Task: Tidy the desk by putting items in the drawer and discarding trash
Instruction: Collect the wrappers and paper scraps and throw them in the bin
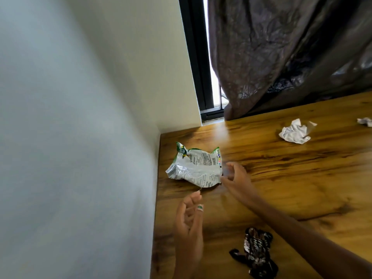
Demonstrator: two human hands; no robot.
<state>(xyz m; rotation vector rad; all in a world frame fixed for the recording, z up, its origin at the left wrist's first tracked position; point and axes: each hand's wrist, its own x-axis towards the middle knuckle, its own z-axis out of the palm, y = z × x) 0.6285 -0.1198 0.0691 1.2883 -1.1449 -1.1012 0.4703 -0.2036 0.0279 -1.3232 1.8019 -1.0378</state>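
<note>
Right hand (234, 176), fingers loosely spread, was at snack wrapper (194, 168) edge; left hand (189, 216) relaxed, empty (pinch firmly; foil slips).

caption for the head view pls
Right hand reaches for a crumpled snack bag on the wooden desk as the left hand hovers.

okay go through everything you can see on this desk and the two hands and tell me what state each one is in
Snack bag: crumpled, lying flat by the wall.
Right hand: fingers curled at the bag's edge; grip unclear.
Left hand: loosely curled, holding nothing.
Dark wrapper: crumpled, near edge.
Crumpled paper: balled, untouched.
Second paper scrap: crumpled, cut off by frame.
Curtain: mostly drawn, gap at left.
</note>
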